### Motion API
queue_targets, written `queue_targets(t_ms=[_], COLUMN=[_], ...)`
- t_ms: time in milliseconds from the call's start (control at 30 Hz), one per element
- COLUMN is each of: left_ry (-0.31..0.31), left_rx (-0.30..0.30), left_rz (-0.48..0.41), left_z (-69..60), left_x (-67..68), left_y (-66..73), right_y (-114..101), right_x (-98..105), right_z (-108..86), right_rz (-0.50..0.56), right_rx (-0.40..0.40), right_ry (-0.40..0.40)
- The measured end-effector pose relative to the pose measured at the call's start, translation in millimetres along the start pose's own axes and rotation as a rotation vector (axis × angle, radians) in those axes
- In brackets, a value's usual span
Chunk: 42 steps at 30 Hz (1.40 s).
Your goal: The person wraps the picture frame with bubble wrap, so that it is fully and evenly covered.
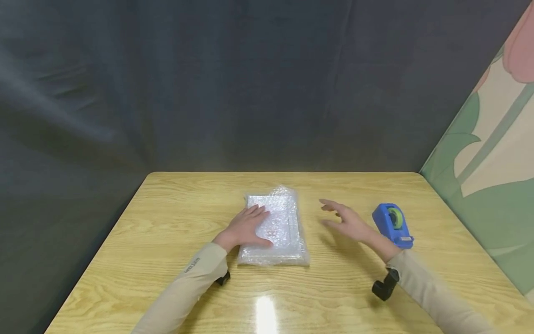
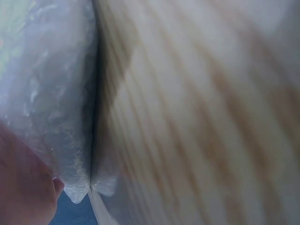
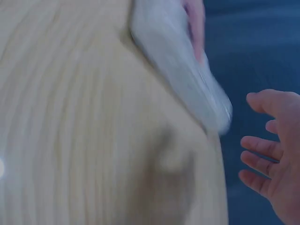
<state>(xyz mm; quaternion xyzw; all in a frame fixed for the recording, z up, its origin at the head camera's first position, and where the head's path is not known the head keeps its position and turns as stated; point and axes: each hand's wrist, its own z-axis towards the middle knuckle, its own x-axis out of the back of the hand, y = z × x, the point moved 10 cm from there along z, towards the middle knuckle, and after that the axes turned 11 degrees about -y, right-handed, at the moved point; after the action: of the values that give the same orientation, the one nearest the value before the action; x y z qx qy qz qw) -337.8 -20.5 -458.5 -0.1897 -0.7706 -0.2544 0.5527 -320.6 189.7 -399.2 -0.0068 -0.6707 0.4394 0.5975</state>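
Note:
A flat rectangular package wrapped in bubble wrap [image 1: 281, 232] lies near the middle of the wooden table. My left hand [image 1: 246, 227] rests on its left part with the fingers spread over the wrap. In the left wrist view the wrapped edge [image 2: 51, 93] stands beside part of that hand [image 2: 26, 180]. My right hand [image 1: 348, 222] hovers above the table to the right of the package, apart from it, holding nothing. The right wrist view shows this hand [image 3: 276, 154] with its fingers loosely bent, and the blurred package [image 3: 173, 61] beyond.
A blue tape dispenser [image 1: 385, 222] with a roll of greenish tape [image 1: 395, 218] stands on the table [image 1: 167, 222] to the right, behind my right wrist. A dark curtain [image 1: 267, 93] hangs along the back and left. Flower-patterned fabric [image 1: 492, 185] borders the right side.

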Motion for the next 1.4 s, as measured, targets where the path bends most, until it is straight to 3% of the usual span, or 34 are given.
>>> queue_targets(t_ms=[267,567,633,833,933,1267,1400], left_ry=[0.013,0.021,0.02,0.02,0.02,0.022,0.023], left_rx=[-0.008,-0.001,0.003,-0.004,-0.012,-0.017,-0.018], left_rz=[-0.024,-0.035,-0.042,-0.055,-0.063,-0.071,-0.068], left_z=[-2.9,-5.0,-5.5,-5.3,-4.9,-3.2,-2.5], left_x=[1.8,2.5,2.5,2.7,2.9,3.1,2.3], left_y=[0.5,-0.9,-1.5,-0.5,0.6,0.4,-0.5], right_y=[36.5,65.9,76.2,110.1,119.4,130.5,118.5], right_x=[64.8,98.5,100.9,91.3,84.2,75.0,80.8], right_z=[-67.2,-118.7,-126.1,-139.7,-142.6,-145.5,-140.8], right_rz=[-0.181,-0.278,-0.273,-0.18,-0.13,-0.009,-0.054], right_rx=[-0.088,-0.148,-0.204,-0.406,-0.451,-0.468,-0.351], right_ry=[0.061,0.148,0.144,0.024,-0.012,-0.013,0.062])
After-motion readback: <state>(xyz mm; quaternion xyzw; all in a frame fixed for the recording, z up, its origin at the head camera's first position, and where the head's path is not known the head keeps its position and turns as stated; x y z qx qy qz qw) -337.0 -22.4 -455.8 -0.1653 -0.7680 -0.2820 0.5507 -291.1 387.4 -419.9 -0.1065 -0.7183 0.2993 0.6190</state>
